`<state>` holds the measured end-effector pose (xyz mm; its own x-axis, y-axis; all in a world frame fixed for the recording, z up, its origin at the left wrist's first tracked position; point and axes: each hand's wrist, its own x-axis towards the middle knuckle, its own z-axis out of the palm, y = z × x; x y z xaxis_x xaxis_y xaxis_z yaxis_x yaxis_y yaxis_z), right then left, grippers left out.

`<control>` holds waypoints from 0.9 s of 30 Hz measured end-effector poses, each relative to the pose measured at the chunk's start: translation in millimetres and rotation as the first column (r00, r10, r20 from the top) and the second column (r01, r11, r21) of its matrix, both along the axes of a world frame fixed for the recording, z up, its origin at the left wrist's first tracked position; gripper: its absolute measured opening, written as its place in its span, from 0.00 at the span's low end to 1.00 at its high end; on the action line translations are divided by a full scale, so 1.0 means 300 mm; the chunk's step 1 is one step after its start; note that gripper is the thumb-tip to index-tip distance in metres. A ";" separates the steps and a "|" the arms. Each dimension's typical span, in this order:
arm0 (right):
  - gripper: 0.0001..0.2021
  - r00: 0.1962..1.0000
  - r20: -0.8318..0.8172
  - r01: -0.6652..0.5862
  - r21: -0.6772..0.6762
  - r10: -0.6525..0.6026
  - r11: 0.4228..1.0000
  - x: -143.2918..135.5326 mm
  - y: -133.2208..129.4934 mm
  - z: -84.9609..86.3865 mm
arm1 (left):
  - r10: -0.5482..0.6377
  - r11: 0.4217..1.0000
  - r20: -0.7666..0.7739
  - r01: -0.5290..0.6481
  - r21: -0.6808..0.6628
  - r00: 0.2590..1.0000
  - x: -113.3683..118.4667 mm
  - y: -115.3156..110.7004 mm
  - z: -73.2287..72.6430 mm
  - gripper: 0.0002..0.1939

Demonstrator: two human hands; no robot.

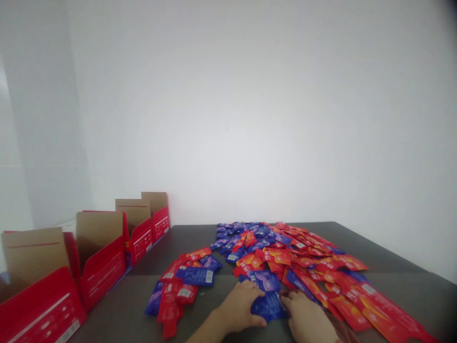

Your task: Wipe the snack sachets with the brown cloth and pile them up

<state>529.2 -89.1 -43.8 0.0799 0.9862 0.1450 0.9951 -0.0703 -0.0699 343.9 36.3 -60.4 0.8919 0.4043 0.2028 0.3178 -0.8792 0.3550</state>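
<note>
A blue packet (269, 306) with small pale print lies between my two hands at the near side of the table. My left hand (241, 307) grips its left edge, with the thumb low and the fingers along the top. At the right edge, my right hand (307, 315) has its fingers bent and closed on the packet; their tips are partly hidden. Just beyond lies a second blue packet (264, 280) with a purple picture, touching the big heap of red packets (278, 256) and blue packets (232, 238).
A smaller pile of red packets (170, 302) and blue packets (196, 275) lies to the left. Several open red boxes (103, 271) with brown cardboard flaps line the left edge of the dark table (139, 286). A white wall (250, 119) stands behind.
</note>
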 end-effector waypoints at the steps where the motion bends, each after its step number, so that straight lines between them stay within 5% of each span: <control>1: 0.27 1.000 -0.004 0.003 0.003 -0.003 1.000 0.004 0.000 -0.002 | 0.001 0.999 -0.026 0.000 0.040 1.000 0.005 -0.010 0.004 0.31; 9: 0.29 0.993 -0.059 0.104 0.104 -0.098 0.989 0.035 0.002 0.018 | 0.088 0.979 -0.103 -0.067 0.193 0.991 0.030 -0.066 0.035 0.19; 16: 0.32 0.991 -0.046 0.130 0.253 -0.122 0.959 0.035 0.002 0.053 | 0.292 0.929 0.226 -0.219 -0.299 0.929 0.060 0.019 -0.024 0.17; 23: 0.30 0.995 -0.026 -0.093 0.102 0.097 0.990 0.006 0.022 -0.015 | 0.252 0.955 0.120 -0.226 -0.193 0.960 -0.040 0.042 -0.008 0.08; 27: 0.22 0.993 -0.024 -0.111 0.025 0.112 0.994 -0.012 0.037 0.006 | 0.215 0.957 0.038 -0.203 -0.208 0.976 -0.073 0.039 0.006 0.15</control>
<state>525.7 -78.1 -42.0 -0.0263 0.9855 0.1675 0.9945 0.0427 -0.0953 322.0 48.2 -58.6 0.7721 0.6181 0.1479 0.4598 -0.7039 0.5414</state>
